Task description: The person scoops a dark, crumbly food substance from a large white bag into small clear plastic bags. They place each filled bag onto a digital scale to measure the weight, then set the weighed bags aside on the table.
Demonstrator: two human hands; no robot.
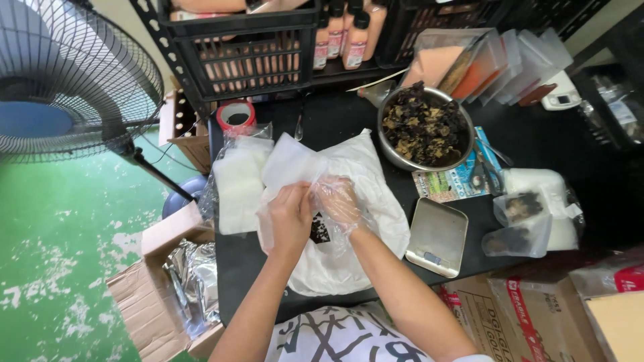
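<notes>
Black tabletop (349, 114) carries a steel bowl (424, 127) of dark dried fungus; just left-below it, left hand (290, 218) and gloved right hand (337, 201), close together, pinch a clear bag (295, 164) being filled, needing its mouth held wide.

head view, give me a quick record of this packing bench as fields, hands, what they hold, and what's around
left hand: bare left hand gripping the small clear plastic bag
right hand: right hand in a thin clear glove, on the same bag
bag contents: a little dark dried stuff
under the hands: large white bag on the black table
bowl: metal bowl of dark dried pieces, behind the hands
scale: small silver scale, pan bare, right of the hands
filled bags: two small ones at right
left side: stack of clear bags, standing fan
</notes>
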